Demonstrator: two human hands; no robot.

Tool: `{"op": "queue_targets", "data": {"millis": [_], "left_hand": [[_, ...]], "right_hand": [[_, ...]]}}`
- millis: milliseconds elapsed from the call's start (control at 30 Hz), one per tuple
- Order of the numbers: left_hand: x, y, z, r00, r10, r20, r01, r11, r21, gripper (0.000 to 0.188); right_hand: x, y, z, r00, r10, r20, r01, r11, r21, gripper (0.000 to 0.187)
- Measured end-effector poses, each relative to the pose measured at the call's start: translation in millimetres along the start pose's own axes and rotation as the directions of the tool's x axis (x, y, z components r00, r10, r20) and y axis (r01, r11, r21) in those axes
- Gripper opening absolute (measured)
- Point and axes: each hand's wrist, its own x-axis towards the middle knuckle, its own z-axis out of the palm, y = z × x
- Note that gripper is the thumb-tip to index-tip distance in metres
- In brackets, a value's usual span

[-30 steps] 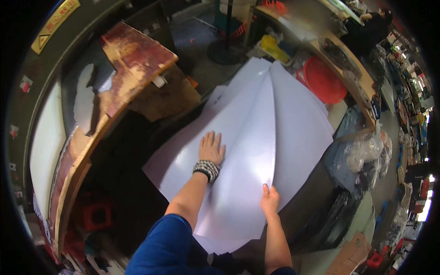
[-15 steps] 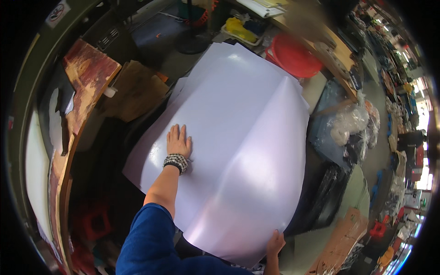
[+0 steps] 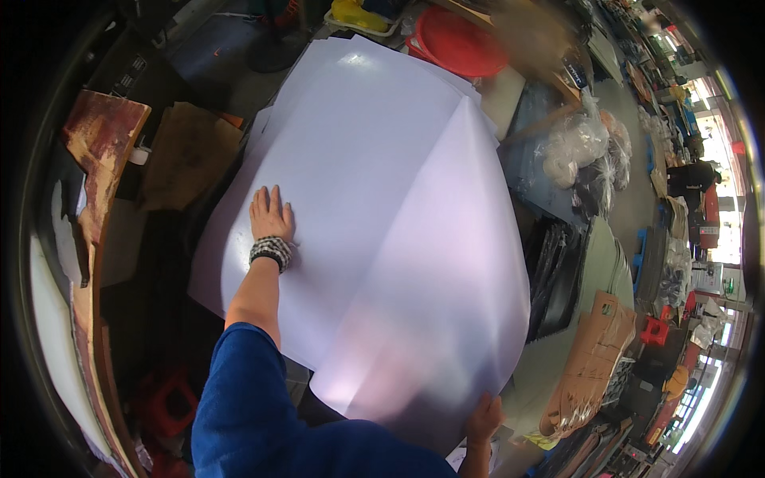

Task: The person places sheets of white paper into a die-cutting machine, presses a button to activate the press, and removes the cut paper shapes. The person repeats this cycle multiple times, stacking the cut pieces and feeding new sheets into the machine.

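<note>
A stack of large, glossy pale-lilac plastic sheets (image 3: 343, 135) lies before me, its sheets slightly out of line at the far end. My left hand (image 3: 271, 217) rests flat on the stack's left part, fingers stretched out, with a checked band (image 3: 271, 252) at the wrist. The top sheet (image 3: 446, 263) bulges up along its right side, its near edge lifted and curved. At the lower right my right hand (image 3: 484, 417) has its fingers closed on the near right corner of that sheet; the fingertips are partly hidden.
At the left stands a worn wooden board edge (image 3: 100, 187), with brown cardboard (image 3: 187, 151) behind it. A red basin (image 3: 458, 40) sits beyond the stack. Clear plastic bags (image 3: 578, 143), black sheets (image 3: 558, 275) and torn cardboard (image 3: 590, 362) lie to the right.
The view has swung, so the stack and surroundings appear further left and higher. The top sheet's right side bulges more, lifted by my right hand. My left hand stays flat on the stack.
</note>
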Motion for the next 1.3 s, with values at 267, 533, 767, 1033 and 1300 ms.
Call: {"op": "queue_targets", "data": {"millis": [267,533,767,1033,1300], "left_hand": [[0.8,-4.6,5.5,0.998,0.046,-0.050,-0.046,0.999,0.009,0.047],[1.9,-6.3,6.8,0.998,0.045,-0.049,-0.045,0.999,0.008,0.045],[3.1,-9.8,8.9,0.998,0.058,-0.030,-0.058,0.998,0.014,0.046],[-0.8,-8.8,10.7,0.994,0.097,-0.045,-0.095,0.995,0.042,0.045],[-6.9,5.6,5.2,0.992,0.111,0.066,-0.121,0.977,0.174,0.044]], "right_hand": [[-30.5,-20.7,-36.3,0.990,-0.026,-0.137,0.027,1.000,0.009,0.014],[-69.3,-1.2,-85.8,0.992,0.121,-0.025,-0.124,0.961,-0.247,0.018],[-88.2,2.3,-108.8,0.928,0.366,0.072,-0.337,0.905,-0.260,0.022],[-64.0,20.3,-60.3,0.924,0.322,0.205,-0.350,0.929,0.118,0.022],[-30.6,66.2,-5.0,0.781,0.080,0.619,-0.549,-0.383,0.743,0.042]]}}
